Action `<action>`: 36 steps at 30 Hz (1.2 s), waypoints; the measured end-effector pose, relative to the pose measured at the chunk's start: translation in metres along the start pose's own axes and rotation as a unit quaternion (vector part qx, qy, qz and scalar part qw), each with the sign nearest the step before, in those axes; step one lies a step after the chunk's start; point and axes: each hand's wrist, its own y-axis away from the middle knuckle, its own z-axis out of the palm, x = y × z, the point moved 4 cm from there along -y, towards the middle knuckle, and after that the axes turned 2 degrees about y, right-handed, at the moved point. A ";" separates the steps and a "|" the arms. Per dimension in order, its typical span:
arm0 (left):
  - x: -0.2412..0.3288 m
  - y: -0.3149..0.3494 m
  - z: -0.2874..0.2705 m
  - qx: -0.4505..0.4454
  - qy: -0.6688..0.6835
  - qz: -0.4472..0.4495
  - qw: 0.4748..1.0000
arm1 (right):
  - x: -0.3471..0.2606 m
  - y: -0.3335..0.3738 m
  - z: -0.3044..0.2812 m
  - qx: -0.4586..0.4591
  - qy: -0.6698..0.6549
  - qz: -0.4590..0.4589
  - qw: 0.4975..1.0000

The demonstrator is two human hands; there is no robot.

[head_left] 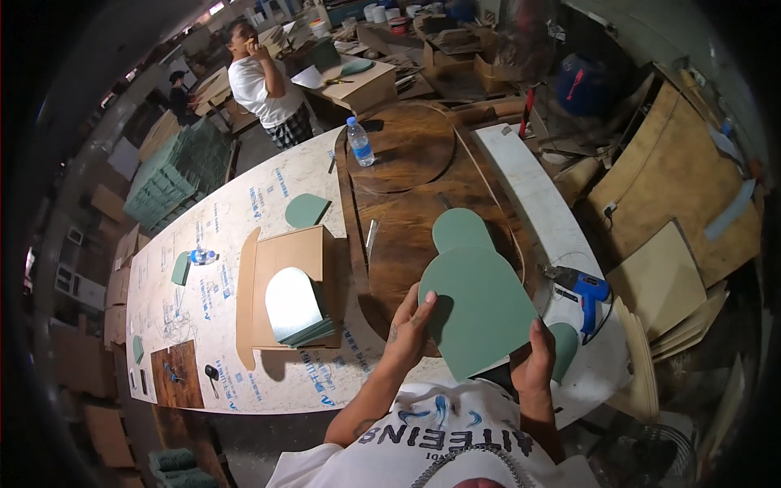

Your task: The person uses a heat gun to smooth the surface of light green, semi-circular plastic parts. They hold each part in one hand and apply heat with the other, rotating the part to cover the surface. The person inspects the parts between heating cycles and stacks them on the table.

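An arched green panel point(480, 309) is held up at the near side of the dark wooden board point(399, 236), gripped between two hands. Its long axis is slanted, with the rounded end pointed far and slightly left and the straight end turned near and right, toward the wearer. The left edge is pinched by the left hand point(412, 321), the thumb being laid on the upper face. The corner at the right of the straight end is held by the right hand point(533, 355), its thumb set against the edge. The straight end is therefore nearer to the right hand, while the rounded end is reached more closely from the left.

The fingers of both hands are largely hidden under the panel (only the thumbs can be read well), so how firmly it is clasped cannot be told. A second green panel point(462, 226) is partly covered by the held one at its far side; it is perhaps resting on the board, though contact between the two cannot be confirmed. Another green piece point(565, 346) is mostly screened by the right hand, and the stack's top panel point(291, 301) is washed out by glare.
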 end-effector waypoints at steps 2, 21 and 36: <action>0.002 0.000 0.002 -0.002 -0.044 0.026 0.999 | 0.001 0.001 0.002 -0.011 -0.009 0.002 1.000; 0.027 0.004 0.030 -0.025 0.061 0.052 0.996 | -0.043 0.011 0.001 -0.217 -0.066 -0.016 0.974; 0.050 0.013 0.065 0.001 -0.044 0.116 0.992 | -0.072 0.022 0.015 -0.073 0.059 -0.132 0.987</action>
